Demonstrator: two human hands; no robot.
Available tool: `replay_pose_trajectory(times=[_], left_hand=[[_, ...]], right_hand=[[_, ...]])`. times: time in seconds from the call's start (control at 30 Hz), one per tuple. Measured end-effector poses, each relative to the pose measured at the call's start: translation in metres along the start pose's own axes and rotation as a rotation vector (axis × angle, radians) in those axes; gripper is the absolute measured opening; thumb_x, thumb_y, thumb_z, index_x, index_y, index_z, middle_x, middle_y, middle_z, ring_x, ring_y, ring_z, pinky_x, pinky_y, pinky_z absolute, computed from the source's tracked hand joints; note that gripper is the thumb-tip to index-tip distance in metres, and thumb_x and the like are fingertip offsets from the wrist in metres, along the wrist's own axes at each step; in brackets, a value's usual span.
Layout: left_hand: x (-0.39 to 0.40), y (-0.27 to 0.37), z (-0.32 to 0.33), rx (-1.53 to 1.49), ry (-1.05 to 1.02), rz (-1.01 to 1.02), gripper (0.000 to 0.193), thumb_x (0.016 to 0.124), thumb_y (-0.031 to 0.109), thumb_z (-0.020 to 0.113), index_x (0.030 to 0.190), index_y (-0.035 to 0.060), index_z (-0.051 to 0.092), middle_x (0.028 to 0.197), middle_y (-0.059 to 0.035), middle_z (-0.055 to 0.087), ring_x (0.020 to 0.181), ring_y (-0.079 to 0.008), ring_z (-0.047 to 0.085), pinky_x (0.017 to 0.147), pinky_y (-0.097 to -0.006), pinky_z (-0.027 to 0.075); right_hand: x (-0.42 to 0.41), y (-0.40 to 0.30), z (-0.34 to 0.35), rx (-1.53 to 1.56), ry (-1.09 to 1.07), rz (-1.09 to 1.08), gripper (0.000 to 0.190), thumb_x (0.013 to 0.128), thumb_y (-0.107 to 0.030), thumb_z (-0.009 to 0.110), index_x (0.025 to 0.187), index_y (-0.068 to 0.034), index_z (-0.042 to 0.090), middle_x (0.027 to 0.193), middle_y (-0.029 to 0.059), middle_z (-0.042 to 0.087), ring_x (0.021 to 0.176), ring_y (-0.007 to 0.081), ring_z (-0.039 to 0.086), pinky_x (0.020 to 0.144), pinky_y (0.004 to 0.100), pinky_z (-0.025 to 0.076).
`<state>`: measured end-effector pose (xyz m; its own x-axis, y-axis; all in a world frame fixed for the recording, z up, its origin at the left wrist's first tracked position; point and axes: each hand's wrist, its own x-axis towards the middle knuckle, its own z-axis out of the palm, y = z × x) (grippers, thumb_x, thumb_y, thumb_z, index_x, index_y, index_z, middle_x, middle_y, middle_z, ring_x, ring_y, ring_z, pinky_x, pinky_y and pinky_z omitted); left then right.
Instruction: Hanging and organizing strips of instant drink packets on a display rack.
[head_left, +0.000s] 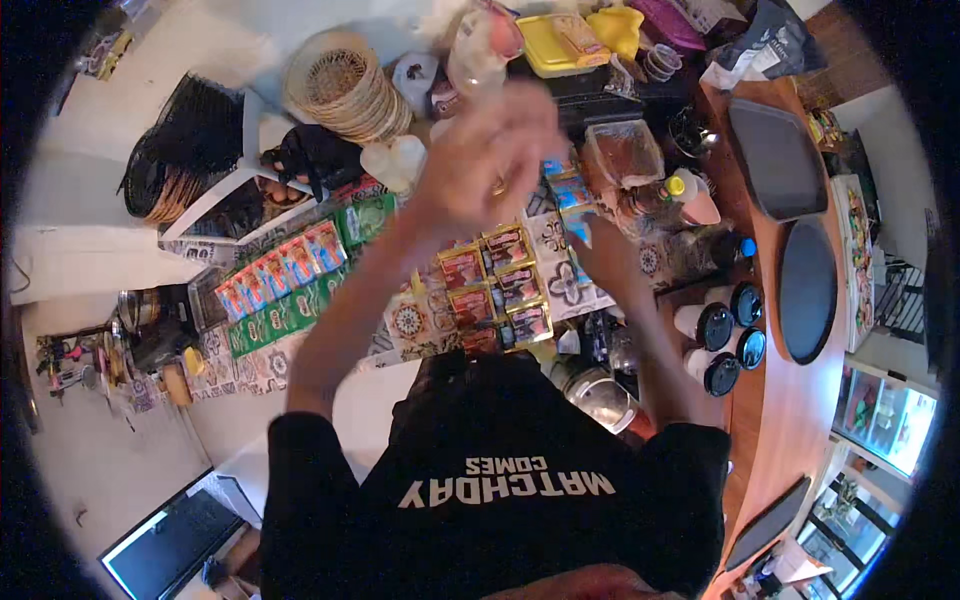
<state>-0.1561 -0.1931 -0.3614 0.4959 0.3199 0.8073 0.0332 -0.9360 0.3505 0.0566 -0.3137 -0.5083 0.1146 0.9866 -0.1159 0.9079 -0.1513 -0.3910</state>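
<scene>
Blurred and raised over the counter, my left hand (499, 154) has its fingers partly curled; whether it holds anything is unclear. My right hand (596, 244) is lower, its fingers on a strip of blue sachets (571, 192) that runs up towards the left hand. Joined red and gold sachets (495, 289) lie in rows on the patterned counter cover (566, 277), close before my body. Further left are a row of blue, white and orange sachets (281, 270) and strips of green sachets (296, 315).
Stacked woven baskets (349, 86) and a black wire basket (180, 157) stand at the back left. A clear plastic container (624, 154) and a yellow-capped bottle (675, 187) are beyond my right hand. Lidded cups (716, 326) and dark trays (806, 291) sit at the right.
</scene>
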Motion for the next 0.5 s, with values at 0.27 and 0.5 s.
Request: replay_pose_trajectory(times=[0.27,0.5], left_hand=[[-0.196,0.052,0.068,-0.431,-0.428,-0.777,0.016,0.082,0.001,0.058,0.098,0.0046,0.061,0.100,-0.0072,0.060,0.094,-0.0218,0.060,0.083,-0.0345,0.048],[-0.225,-0.058,0.147,-0.640,-0.417,-1.126,0.028,0.084,0.025,0.058,0.101,0.0027,0.059,0.092,-0.0082,0.060,0.081,-0.0191,0.059,0.068,-0.0355,0.050]], right_hand=[[0.010,0.048,0.123,-0.054,0.229,0.300,0.101,0.067,-0.050,0.072,0.137,0.006,0.026,0.126,0.0291,0.041,0.116,0.0459,0.043,0.092,0.0548,0.041],[-0.027,0.047,0.138,0.023,0.250,0.210,0.104,0.056,-0.036,0.080,0.136,0.006,0.028,0.120,0.0293,0.046,0.113,0.0448,0.046,0.092,0.0526,0.041]])
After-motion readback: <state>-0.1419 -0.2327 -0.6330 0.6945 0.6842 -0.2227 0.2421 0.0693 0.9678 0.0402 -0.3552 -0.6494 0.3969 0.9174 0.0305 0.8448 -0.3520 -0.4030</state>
